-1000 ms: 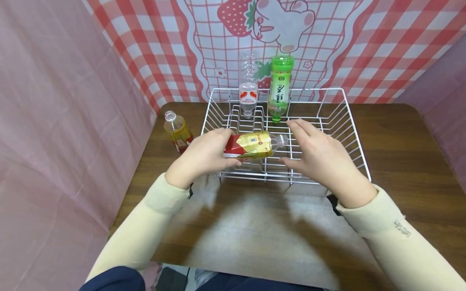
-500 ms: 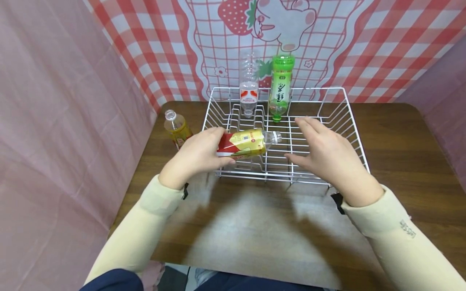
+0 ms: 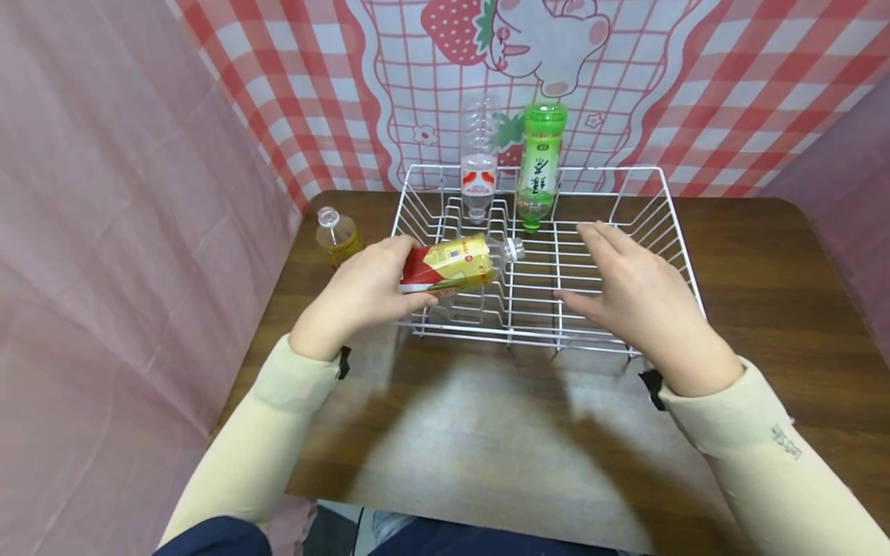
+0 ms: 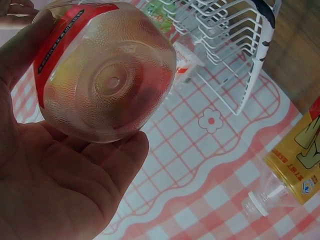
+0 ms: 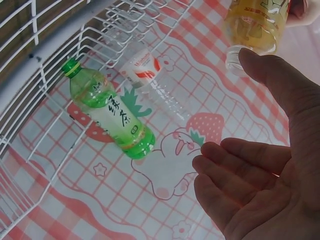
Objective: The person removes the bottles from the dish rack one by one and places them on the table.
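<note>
My left hand [image 3: 365, 287] grips the base end of a clear plastic bottle [image 3: 455, 264] with a red and yellow label. The bottle lies sideways above the left half of a white wire rack [image 3: 535, 337], its uncapped neck pointing right. In the left wrist view the bottle's round base [image 4: 112, 82] faces the camera between thumb and fingers. My right hand [image 3: 636, 309] hovers over the rack's right side, fingers extended, apart from the bottle. Upside down at the rack's back stand a clear bottle [image 3: 478, 181] and a green tea bottle [image 3: 541, 166].
Another yellow-labelled bottle [image 3: 337, 232] stands upright on the wooden table [image 3: 772, 309], left of the rack and partly hidden by my left hand. A red checked cloth [image 3: 313, 100] hangs behind the rack. Pink curtain [image 3: 125, 232] borders the table's left side.
My left hand has carried the bottle to the left, its neck tipping slightly upward in view. The right hand has drifted right, away from the bottle's mouth.
</note>
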`<state>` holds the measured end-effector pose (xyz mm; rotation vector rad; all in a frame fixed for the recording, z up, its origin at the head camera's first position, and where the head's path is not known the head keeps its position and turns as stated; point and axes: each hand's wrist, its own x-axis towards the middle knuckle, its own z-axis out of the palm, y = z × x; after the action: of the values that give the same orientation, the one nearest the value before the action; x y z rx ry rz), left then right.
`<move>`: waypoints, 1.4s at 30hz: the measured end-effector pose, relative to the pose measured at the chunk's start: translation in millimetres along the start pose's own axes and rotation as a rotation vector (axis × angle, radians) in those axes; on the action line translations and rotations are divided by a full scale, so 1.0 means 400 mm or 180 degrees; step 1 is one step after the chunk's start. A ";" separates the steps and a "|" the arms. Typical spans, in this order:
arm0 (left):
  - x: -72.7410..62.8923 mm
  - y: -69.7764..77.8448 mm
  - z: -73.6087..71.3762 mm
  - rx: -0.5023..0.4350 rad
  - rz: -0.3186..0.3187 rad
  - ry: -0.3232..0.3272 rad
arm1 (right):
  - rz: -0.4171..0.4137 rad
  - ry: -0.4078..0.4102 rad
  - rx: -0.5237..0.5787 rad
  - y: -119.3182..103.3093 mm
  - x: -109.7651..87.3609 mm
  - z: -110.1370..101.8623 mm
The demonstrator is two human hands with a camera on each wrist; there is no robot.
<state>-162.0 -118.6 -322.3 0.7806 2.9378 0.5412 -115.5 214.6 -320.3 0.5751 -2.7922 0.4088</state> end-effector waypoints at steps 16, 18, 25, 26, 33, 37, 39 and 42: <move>-0.012 -0.022 -0.002 -0.0052 0.0031 0.0087 | -0.0045 0.0079 0.0029 0.008 -0.007 0.001; -0.012 -0.023 -0.001 -0.0005 0.0059 0.0093 | -0.0044 0.0086 0.0029 0.008 -0.007 0.001; -0.018 -0.029 -0.002 0.0004 0.0025 0.0059 | -0.0068 0.0125 0.0043 0.011 -0.009 0.002; -0.020 -0.030 -0.003 -0.0012 0.0003 0.0047 | -0.0075 0.0134 0.0045 0.011 -0.009 0.002; -0.027 -0.043 -0.011 -0.0113 -0.0043 0.0118 | -0.0037 0.0156 0.0085 0.014 -0.010 0.004; -0.033 -0.051 -0.009 -0.0170 -0.0020 0.0117 | -0.0010 0.0160 0.0108 0.015 -0.011 0.007; -0.037 -0.056 -0.009 -0.0204 -0.0037 0.0127 | -0.0008 0.0168 0.0113 0.016 -0.012 0.008; -0.041 -0.061 -0.009 -0.0286 -0.0065 0.0161 | -0.0001 0.0167 0.0118 0.017 -0.012 0.009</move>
<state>-159.6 -147.7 -327.9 0.7371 2.9396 0.6959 -114.7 221.3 -326.8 0.5646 -2.7399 0.4698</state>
